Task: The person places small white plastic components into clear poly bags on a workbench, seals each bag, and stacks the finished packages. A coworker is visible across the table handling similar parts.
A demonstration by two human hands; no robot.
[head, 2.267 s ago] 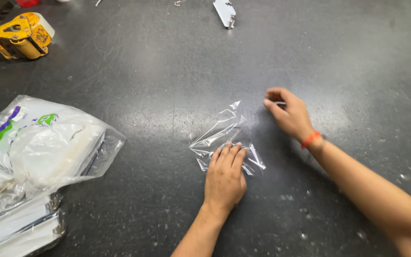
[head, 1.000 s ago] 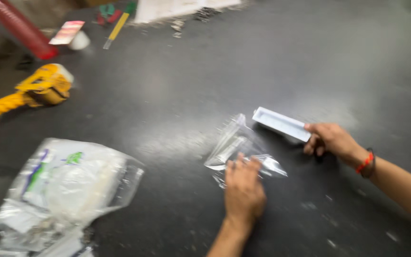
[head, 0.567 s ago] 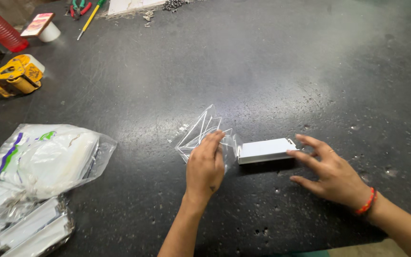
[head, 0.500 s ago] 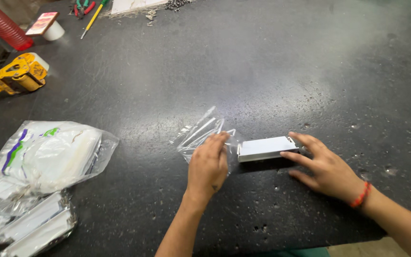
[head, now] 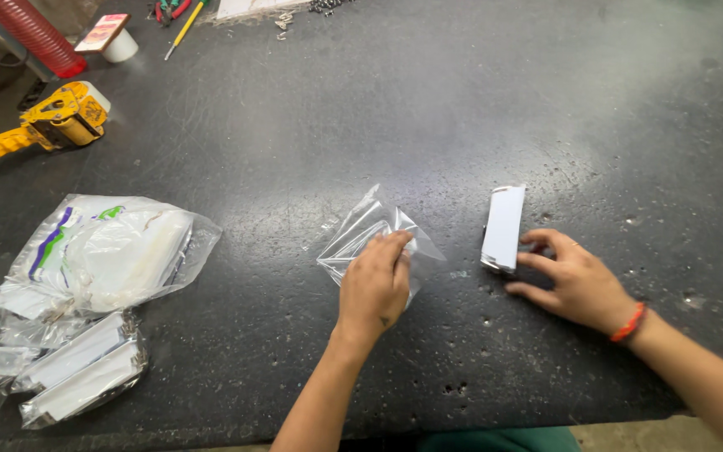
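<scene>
Our left hand [head: 374,285] is pinching the empty bag [head: 378,238] while our right hand [head: 575,280], fingers spread, is touching the white box [head: 504,228], not yet bagged.

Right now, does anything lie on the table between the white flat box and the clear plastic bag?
Nothing visible does. Only bare dark tabletop separates the white flat rectangular box, touched by the right hand, from the small clear plastic bag under the left hand.
</scene>
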